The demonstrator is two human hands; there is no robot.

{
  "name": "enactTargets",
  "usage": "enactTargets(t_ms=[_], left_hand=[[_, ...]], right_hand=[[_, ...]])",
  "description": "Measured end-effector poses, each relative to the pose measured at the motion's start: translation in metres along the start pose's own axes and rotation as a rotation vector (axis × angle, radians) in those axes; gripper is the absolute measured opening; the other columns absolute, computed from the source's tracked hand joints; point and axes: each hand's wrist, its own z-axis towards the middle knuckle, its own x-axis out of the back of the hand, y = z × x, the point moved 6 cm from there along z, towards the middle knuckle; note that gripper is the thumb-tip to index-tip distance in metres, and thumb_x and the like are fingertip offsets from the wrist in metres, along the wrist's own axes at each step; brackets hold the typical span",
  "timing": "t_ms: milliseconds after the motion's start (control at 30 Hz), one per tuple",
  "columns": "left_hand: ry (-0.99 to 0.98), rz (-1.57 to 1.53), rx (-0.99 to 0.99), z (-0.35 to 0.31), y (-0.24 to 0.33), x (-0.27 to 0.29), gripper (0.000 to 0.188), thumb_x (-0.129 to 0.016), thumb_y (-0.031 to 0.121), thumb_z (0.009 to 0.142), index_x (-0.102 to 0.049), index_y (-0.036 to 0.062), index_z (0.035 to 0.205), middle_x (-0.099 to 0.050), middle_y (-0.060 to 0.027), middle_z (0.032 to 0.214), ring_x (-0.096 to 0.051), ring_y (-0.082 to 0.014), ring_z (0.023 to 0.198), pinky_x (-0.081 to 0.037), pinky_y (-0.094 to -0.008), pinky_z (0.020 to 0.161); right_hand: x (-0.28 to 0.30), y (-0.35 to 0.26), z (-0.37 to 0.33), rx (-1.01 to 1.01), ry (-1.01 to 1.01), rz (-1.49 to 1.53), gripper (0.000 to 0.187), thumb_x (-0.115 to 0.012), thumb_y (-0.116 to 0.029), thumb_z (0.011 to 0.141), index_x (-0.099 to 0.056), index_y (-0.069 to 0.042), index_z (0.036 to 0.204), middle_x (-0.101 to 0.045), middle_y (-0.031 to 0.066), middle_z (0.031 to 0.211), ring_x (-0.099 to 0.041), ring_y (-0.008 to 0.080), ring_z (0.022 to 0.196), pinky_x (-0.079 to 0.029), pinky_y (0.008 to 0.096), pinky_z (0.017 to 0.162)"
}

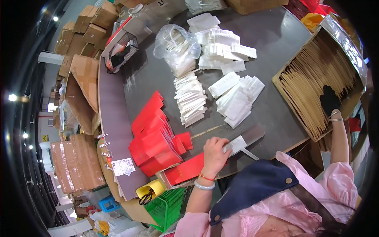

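My bare left hand [215, 156] is at the table's near edge with its fingers bent over a long red packet [185, 169]. Its fingertips rest against a small white packet [237, 144], beyond which a clear plastic strip [254, 135] extends. My right hand [330, 102], in a black glove, reaches into an open carton [294, 96] at the right. Its fingers are stretched out over a tightly packed row of brown cardboard pieces [312, 75]; the fingertips' grip on any one piece does not show. Red packets [156, 138] lie fanned in a pile left of my left hand.
White folded packets [239, 94] and a stacked row of them [189, 96] lie mid-table, with a clear plastic bag [177, 45] behind. A yellow holder with scissors [152, 190] and a green crate [167, 207] are near left. A wire basket [123, 52] stands far left.
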Motion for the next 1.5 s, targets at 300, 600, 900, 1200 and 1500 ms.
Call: enactTargets(t_ms=[300, 600, 900, 1200, 1500], left_hand=[[-0.009, 0.177, -0.452, -0.001, 0.054, -0.054, 0.024, -0.065, 0.017, 0.075, -0.071, 0.0202, 0.098, -0.056, -0.0047, 0.106, -0.052, -0.0252, 0.101, -0.04, -0.0405, 0.082], [0.001, 0.192, -0.495, -0.007, 0.05, -0.084, 0.007, -0.062, 0.018, 0.076, -0.063, 0.0109, 0.078, -0.056, -0.0042, 0.106, -0.051, -0.0252, 0.102, -0.038, -0.0407, 0.083], [0.287, 0.187, -0.059, -0.031, -0.001, -0.008, 0.025, -0.078, 0.02, 0.07, -0.066, 0.0102, 0.089, -0.057, -0.0078, 0.104, -0.05, -0.031, 0.104, -0.039, -0.0454, 0.089], [0.15, 0.176, -0.02, -0.044, -0.003, -0.011, 0.073, -0.086, 0.024, 0.058, -0.058, 0.0055, 0.124, -0.054, -0.0089, 0.123, -0.046, -0.0344, 0.115, -0.038, -0.0454, 0.098], [0.152, 0.195, -0.087, -0.021, 0.006, -0.019, 0.065, -0.08, 0.019, 0.066, -0.056, 0.0093, 0.126, -0.054, -0.0115, 0.118, -0.049, -0.0342, 0.109, -0.041, -0.0458, 0.092]], right_hand=[[-0.012, 0.076, -0.026, -0.01, 0.712, 0.648, 0.045, -0.047, -0.015, 0.099, -0.042, 0.003, 0.14, -0.05, 0.021, 0.14, -0.048, 0.0327, 0.129, -0.037, 0.0367, 0.108], [0.022, -0.185, -0.152, 0.505, 0.234, 1.48, 0.007, -0.052, -0.004, 0.096, -0.057, -0.006, 0.101, -0.058, 0.0037, 0.093, -0.054, 0.0158, 0.085, -0.045, 0.0323, 0.08], [0.043, -0.239, -0.153, 1.053, 0.12, 0.924, 0.025, -0.063, -0.008, 0.085, -0.064, -0.012, 0.109, -0.059, 0.0125, 0.085, -0.06, 0.0282, 0.077, -0.048, 0.0388, 0.066], [0.04, -0.291, -0.178, 1.265, 0.157, 0.577, 0.017, -0.069, -0.015, 0.079, -0.07, -0.018, 0.096, -0.059, 0.011, 0.076, -0.061, 0.0294, 0.076, -0.049, 0.0395, 0.063], [0.036, -0.354, -0.22, 1.227, -0.229, 1.115, 0.039, -0.071, -0.021, 0.077, -0.058, -0.006, 0.11, -0.058, 0.0157, 0.103, -0.058, 0.0338, 0.098, -0.048, 0.0403, 0.083]])
